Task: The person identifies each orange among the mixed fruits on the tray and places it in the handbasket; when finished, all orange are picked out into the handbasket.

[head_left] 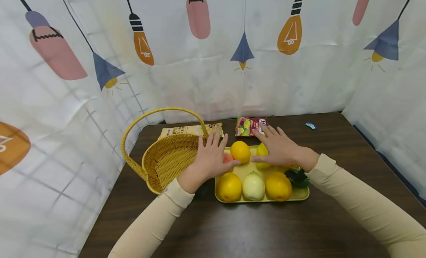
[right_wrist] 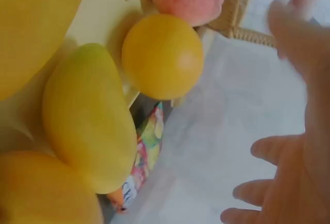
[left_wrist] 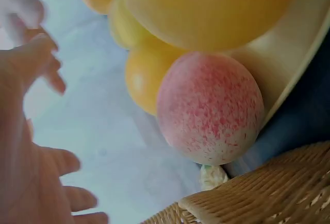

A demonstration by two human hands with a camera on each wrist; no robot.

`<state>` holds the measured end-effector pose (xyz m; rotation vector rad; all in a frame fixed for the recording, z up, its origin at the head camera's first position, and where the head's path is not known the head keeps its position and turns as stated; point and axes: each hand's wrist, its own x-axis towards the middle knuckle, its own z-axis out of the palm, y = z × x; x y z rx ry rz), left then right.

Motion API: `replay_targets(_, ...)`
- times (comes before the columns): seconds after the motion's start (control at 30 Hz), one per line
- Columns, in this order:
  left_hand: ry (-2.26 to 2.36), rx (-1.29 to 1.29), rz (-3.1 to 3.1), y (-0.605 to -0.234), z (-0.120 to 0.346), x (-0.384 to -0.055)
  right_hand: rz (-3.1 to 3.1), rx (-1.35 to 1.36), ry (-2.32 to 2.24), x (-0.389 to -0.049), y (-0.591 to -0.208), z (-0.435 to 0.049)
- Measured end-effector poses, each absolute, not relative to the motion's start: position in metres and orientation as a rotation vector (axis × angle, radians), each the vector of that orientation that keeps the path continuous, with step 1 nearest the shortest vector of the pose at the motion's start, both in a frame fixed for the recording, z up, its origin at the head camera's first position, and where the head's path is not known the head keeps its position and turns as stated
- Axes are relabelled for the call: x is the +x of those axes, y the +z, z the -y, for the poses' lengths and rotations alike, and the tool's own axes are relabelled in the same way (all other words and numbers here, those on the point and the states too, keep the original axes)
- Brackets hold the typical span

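Observation:
Both hands hover with spread fingers over a yellow tray (head_left: 246,171) of fruit. The left hand (head_left: 210,156) is above the tray's left end, beside the wicker basket (head_left: 178,154); a speckled peach (left_wrist: 210,108) lies below it. Above the back right of the tray, the right hand (head_left: 283,148) partly covers a yellow mango (right_wrist: 90,118). An orange (head_left: 240,151) sits between the hands. Along the front lie a larger orange fruit (head_left: 230,187), a pale green pear-like fruit (head_left: 254,186) and another orange fruit (head_left: 278,186). Neither hand grips anything.
A red snack packet (head_left: 247,126) lies behind the tray, and a cream packet (head_left: 186,130) behind the basket. A small blue wrapper (head_left: 311,126) is at the back right of the dark table (head_left: 253,228). The basket's tall handle (head_left: 159,110) arches upward. Dark green leaves (head_left: 295,175) stand at the tray's right.

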<state>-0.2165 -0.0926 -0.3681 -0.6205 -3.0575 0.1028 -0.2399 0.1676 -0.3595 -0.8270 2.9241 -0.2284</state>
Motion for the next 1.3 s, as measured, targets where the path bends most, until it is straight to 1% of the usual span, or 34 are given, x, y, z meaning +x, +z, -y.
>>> replay_targets(0.33,-0.275,-0.421,3.007,-0.37,0.149,-0.182,-2.903,-0.665,-0.518,-0.254,-0.37,-0.212)
replay_targets(0.53,-0.42,-0.337,2.824,-0.373,0.186,-0.164,-2.855,-0.666,-0.613,-0.253,-0.381,-0.237)
replay_targets(0.63,-0.515,-0.284,2.627,-0.377,0.205,-0.159,-2.841,-0.683,-0.634,-0.25,-0.387,-0.246)
replay_targets(0.77,-0.656,-0.234,2.203,-0.386,0.227,-0.155,-2.804,-0.731,-0.702,-0.245,-0.399,-0.258)
replay_targets(0.87,-0.749,-0.198,1.824,-0.391,0.238,-0.155,-2.778,-0.77,-0.774,-0.244,-0.407,-0.266)
replay_targets(0.97,-0.812,-0.108,1.594,-0.393,0.246,-0.156,-2.761,-0.782,-0.837,-0.243,-0.413,-0.271)
replay_targets(1.13,-0.976,0.066,1.656,-0.404,0.259,-0.157,-2.715,-0.757,-0.926,-0.244,-0.42,-0.276)
replay_targets(1.3,-1.32,0.3,1.895,-0.419,0.268,-0.16,-2.671,-0.72,-1.018,-0.248,-0.426,-0.28)
